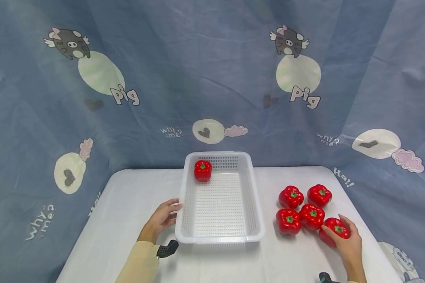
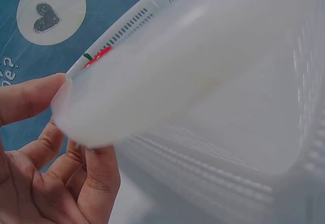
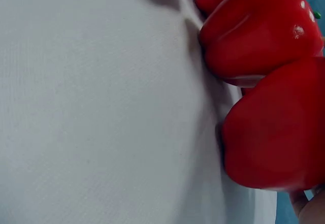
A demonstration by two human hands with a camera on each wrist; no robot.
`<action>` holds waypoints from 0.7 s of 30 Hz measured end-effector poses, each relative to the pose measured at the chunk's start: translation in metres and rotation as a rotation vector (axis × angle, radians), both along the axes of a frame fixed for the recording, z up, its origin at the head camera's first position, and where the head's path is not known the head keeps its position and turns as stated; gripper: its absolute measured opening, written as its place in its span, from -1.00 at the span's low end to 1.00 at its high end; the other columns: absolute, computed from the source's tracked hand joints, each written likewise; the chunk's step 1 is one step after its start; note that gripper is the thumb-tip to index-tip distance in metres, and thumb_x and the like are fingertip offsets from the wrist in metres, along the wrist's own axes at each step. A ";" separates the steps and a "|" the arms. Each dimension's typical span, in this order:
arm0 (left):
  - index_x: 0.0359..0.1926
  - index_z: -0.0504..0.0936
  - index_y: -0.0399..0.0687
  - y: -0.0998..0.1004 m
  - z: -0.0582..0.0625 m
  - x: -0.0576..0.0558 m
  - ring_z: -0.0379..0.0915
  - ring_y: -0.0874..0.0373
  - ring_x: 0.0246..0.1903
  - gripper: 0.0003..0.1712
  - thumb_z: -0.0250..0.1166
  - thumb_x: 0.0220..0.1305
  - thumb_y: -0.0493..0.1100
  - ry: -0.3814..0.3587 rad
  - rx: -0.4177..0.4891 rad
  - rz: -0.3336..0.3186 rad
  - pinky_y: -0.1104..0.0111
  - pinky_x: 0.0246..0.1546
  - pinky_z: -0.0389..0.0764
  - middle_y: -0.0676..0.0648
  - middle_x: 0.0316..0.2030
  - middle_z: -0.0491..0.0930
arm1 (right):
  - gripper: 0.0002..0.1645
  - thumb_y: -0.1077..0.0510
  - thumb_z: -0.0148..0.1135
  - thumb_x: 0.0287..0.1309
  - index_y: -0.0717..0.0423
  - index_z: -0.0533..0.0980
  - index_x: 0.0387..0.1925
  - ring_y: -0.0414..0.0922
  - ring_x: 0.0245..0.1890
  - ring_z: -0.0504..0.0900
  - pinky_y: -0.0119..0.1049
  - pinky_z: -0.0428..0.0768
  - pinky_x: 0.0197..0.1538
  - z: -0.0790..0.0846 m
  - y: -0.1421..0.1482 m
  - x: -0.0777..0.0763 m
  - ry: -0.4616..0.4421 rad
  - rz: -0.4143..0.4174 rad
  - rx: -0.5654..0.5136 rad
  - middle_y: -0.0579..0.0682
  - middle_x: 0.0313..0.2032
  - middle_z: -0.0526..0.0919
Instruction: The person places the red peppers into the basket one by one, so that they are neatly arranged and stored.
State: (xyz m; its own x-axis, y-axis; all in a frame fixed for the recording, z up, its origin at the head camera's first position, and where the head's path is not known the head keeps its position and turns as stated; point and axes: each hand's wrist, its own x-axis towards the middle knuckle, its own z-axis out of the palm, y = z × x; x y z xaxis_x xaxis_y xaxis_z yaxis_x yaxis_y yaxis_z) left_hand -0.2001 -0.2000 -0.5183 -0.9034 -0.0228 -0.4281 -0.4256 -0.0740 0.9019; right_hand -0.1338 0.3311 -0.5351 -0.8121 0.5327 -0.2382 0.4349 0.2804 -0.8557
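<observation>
A white plastic basket with a perforated floor stands in the middle of the table, and one red bell pepper sits in its far left corner. My left hand pinches the basket's left rim, thumb above and fingers below, as the left wrist view shows. At the right, my right hand holds the nearest red bell pepper between thumb and fingers. In the right wrist view this pepper covers most of the hand. It appears to be on or very near the table.
Several other red bell peppers stand in a cluster beyond and left of the held one. The table has a white cover. Behind it hangs a blue cloth with pig prints.
</observation>
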 end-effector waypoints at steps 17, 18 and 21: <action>0.21 0.42 -0.26 0.001 0.000 0.000 0.59 0.09 -0.22 -0.48 0.26 0.27 -0.18 -0.005 0.003 0.009 0.24 -0.20 0.70 -0.18 -0.02 0.58 | 0.17 -0.08 0.38 0.08 0.07 -0.13 0.51 0.38 0.40 -0.11 0.35 0.20 0.26 -0.005 0.007 0.003 -0.058 0.083 0.009 0.37 0.43 -0.13; 0.21 0.42 -0.26 0.001 0.000 0.000 0.59 0.09 -0.23 -0.48 0.26 0.27 -0.18 -0.003 0.004 0.010 0.25 -0.21 0.70 -0.18 -0.03 0.58 | 0.16 -0.04 0.38 0.09 0.07 -0.14 0.51 0.39 0.39 -0.13 0.37 0.18 0.26 -0.005 0.007 0.004 -0.060 0.091 0.010 0.38 0.43 -0.14; 0.21 0.42 -0.26 0.001 -0.001 0.000 0.59 0.10 -0.23 -0.49 0.25 0.28 -0.18 0.000 0.004 0.007 0.24 -0.20 0.70 -0.17 -0.03 0.58 | 0.16 0.04 0.38 0.09 0.06 -0.16 0.51 0.39 0.39 -0.12 0.37 0.17 0.26 -0.004 0.009 0.005 -0.071 0.101 0.015 0.36 0.44 -0.14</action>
State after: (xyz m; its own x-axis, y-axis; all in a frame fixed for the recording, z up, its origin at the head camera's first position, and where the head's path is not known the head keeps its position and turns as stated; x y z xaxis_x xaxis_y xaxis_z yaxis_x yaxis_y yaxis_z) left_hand -0.2004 -0.1991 -0.5194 -0.9033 -0.0277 -0.4282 -0.4250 -0.0807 0.9016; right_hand -0.1288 0.3396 -0.5388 -0.8433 0.4526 -0.2897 0.4632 0.3389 -0.8189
